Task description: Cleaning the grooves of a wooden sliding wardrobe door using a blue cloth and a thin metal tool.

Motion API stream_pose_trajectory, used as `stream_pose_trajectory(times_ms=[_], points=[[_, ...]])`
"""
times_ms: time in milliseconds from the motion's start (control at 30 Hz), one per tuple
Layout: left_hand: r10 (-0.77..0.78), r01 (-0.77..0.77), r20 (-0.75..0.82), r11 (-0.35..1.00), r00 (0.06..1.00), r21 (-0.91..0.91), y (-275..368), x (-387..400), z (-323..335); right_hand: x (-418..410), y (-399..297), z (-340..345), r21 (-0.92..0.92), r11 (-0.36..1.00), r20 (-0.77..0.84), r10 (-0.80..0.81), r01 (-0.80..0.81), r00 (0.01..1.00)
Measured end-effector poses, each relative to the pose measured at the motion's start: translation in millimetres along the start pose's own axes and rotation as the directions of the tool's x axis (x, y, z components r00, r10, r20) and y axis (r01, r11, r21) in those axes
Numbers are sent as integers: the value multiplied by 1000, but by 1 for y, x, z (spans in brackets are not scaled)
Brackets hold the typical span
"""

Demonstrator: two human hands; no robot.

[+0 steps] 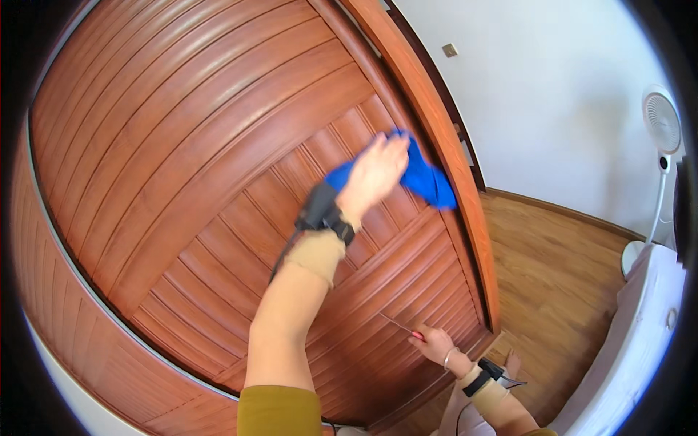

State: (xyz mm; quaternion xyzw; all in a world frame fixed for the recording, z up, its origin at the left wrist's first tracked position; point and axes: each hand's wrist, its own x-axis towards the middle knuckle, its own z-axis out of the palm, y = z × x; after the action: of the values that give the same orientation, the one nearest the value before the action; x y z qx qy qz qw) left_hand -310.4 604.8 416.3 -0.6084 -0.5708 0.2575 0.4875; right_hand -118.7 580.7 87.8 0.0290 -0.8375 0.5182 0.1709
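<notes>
My left hand [378, 166] presses a blue cloth [428, 180] against the panelled wooden sliding door [240, 240], close to its right edge. The cloth spreads out on both sides of the hand, which is slightly blurred. Lower down, my right hand [434, 344] grips the red handle of a slim tool, probably a screwdriver [401, 325]. Its thin metal shaft points up and to the left, in front of the door's lower slats. Whether the tip touches the wood I cannot tell.
An orange-brown wooden frame [436, 125] borders the door on the right. Beyond it are a wood floor [523, 245], a white wall [534, 109] and a white standing fan [661, 122]. Pale cloth [638, 321] covers something at lower right. Cables hang from both wrist straps.
</notes>
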Motion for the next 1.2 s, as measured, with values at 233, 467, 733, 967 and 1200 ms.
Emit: stream_pose_trajectory(times_ms=[233,467,733,967,1200], points=[[-73,140,139,813,988,-565,108,-54,6,-101,64,-41,-122,971,50,212,-204,976],[-423,486,266,588,866,-647,88,-61,-52,-76,21,-89,45,989,-337,150,-143,929],[-595,662,360,429,719,-614,54,-76,-96,-41,-77,-111,120,983,-536,-53,138,843],[-671,669,456,82,585,-739,48,-81,-107,-49,-96,-105,65,974,-483,-161,218,861],[-652,680,497,39,572,-732,46,-86,-107,-63,-82,-77,62,980,-379,-150,187,913]])
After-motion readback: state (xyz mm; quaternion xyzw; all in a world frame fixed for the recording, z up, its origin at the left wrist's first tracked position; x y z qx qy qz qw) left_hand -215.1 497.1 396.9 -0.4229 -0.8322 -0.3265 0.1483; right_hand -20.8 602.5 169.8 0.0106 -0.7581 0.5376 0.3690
